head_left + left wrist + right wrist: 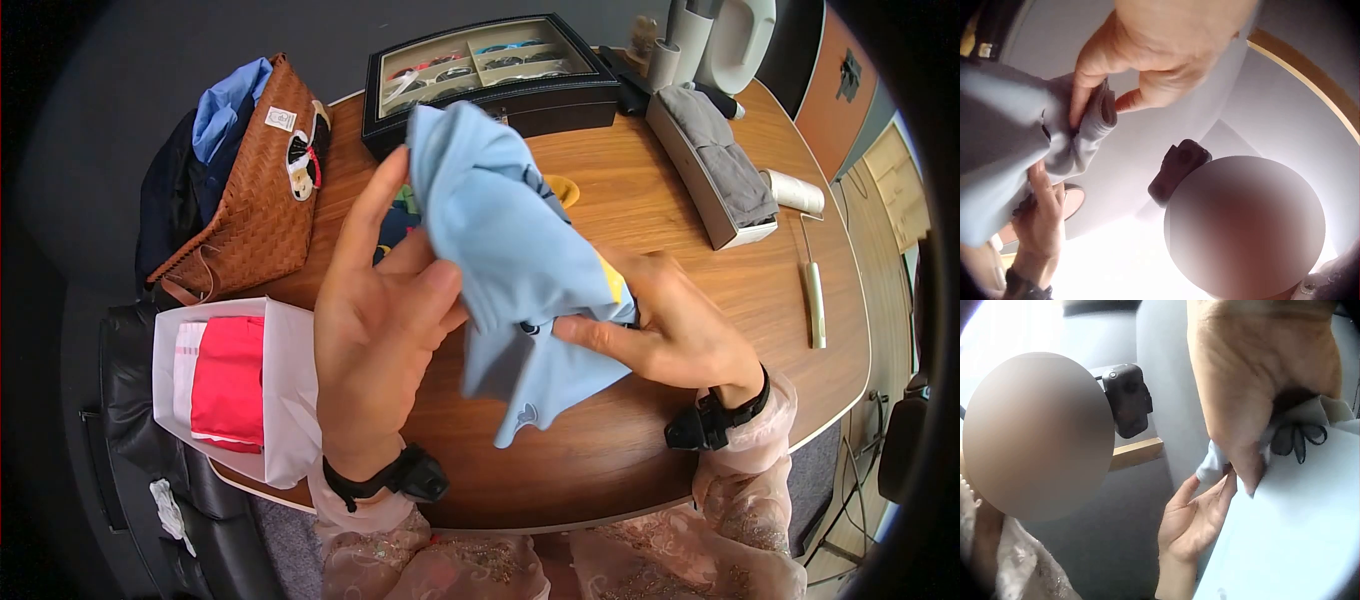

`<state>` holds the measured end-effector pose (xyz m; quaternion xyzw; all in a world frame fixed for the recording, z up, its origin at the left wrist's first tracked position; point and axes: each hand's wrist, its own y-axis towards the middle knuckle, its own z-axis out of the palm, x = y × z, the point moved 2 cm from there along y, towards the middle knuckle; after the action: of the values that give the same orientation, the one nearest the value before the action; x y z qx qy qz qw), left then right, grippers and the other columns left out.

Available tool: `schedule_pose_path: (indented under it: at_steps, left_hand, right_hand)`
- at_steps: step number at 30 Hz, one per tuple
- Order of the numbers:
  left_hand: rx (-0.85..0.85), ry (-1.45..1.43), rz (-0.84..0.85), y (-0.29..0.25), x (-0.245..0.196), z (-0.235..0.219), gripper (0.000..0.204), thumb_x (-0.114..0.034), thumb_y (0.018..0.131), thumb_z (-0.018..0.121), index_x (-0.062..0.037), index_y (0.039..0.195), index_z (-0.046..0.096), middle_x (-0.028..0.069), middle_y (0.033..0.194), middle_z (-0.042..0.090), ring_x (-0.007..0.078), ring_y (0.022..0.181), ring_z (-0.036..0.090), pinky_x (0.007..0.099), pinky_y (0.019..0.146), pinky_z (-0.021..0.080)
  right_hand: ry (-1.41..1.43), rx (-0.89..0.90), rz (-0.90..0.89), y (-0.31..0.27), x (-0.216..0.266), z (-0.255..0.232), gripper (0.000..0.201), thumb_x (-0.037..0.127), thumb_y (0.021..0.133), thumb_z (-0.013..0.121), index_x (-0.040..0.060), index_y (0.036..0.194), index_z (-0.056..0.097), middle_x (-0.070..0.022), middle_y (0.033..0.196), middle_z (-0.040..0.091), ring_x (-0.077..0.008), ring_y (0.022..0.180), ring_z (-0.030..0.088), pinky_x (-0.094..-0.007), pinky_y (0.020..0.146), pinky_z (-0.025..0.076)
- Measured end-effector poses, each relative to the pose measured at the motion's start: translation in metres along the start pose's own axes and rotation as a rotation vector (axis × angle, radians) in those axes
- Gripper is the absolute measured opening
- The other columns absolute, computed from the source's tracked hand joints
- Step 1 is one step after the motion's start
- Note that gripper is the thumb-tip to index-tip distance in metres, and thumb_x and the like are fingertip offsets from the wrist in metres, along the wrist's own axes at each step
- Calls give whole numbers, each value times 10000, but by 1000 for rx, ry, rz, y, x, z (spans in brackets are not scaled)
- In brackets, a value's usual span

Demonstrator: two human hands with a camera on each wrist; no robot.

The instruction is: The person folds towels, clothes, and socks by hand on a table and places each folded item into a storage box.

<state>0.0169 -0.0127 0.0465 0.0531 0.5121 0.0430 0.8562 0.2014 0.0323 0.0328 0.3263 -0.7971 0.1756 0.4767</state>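
A light-blue garment (505, 235) hangs bunched above the wooden table (760, 350). It has a small heart print near its lower corner, a yellow patch on the right, and a dark bow (1299, 440) near one edge. My left hand (375, 320) holds its left side; in the left wrist view, thumb and finger pinch a folded edge. On the other side my right hand (680, 325) grips the cloth, thumb in front and the other fingers mostly hidden behind. Partly covered by the garment, a dark patterned cloth (398, 225) lies on the table.
At left stand a woven basket (245, 215) with blue and dark clothes and a white box (290, 390) with folded red and white cloth. A black eyewear case (540, 120) is at the back. To the right are a box of grey cloths (715, 150) and a lint roller (795, 190).
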Motion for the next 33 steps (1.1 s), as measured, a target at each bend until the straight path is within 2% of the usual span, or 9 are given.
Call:
schedule_pose_path:
  at_steps: [3,6,9,12,20,22,24,26,33]
  left_hand:
    - [61,300,167,1,-2,4,724,-136,847,521,40,1393,79,345,1269,373,356,1183,454,435,972,400]
    - [145,570,332,0,1,1,698,-220,825,585,50,1365,236,283,1315,381,357,1262,361,452,1029,303]
    - [545,1051,387,2,-6,0,673,-243,682,741,53,1227,478,206,1347,392,326,1298,317,408,1052,253]
    - [624,1057,469,1,2,9,770,-178,605,798,40,1258,453,201,1355,384,309,1298,319,390,1057,244]
    - [358,923,249,-4,12,3,1132,-222,554,860,34,1395,147,199,1373,334,273,1276,347,356,1037,279]
    - [253,745,134,-5,16,-2,1118,-235,579,856,36,1393,138,192,1373,329,240,1267,346,344,1032,287]
    - [267,624,185,-5,14,-3,984,-241,609,846,46,1349,264,171,1306,418,215,1209,406,330,999,325]
    - [407,704,64,-9,5,0,626,-297,697,776,59,1134,505,161,962,630,208,875,622,301,744,472]
    - [257,531,69,-15,7,3,352,-231,741,741,19,948,606,102,806,648,143,726,610,282,661,472]
  right_hand:
    - [77,-25,-30,-2,-1,1,414,205,829,640,-29,1148,518,-217,781,611,-222,614,596,-339,601,454]
    - [125,20,136,-5,-3,1,318,192,838,633,-33,1054,572,-172,767,623,-165,637,583,-295,610,451]
    - [320,-92,1,-7,-1,2,250,179,848,627,-30,985,603,-108,766,636,-112,691,575,-258,627,448]
    - [492,-71,29,-10,5,-2,217,155,846,633,-19,974,610,-49,803,643,-94,741,570,-243,657,450]
    - [433,-102,-19,-25,11,-3,393,48,763,671,-61,1112,527,-91,960,622,-148,872,575,-282,795,446]
    - [632,-353,11,-32,7,-3,516,18,730,676,-66,1191,459,-117,1045,598,-179,944,570,-302,840,436]
    - [662,-383,9,-37,2,-4,605,-14,702,678,-68,1238,403,-138,1114,566,-207,1002,555,-324,875,424]
    - [618,-385,56,-40,6,-3,628,-13,708,691,-64,1253,384,-135,1128,557,-204,1000,549,-325,880,418]
    - [390,-85,142,-37,16,-1,623,74,711,701,-57,1247,412,-138,1141,560,-209,1045,524,-328,912,391]
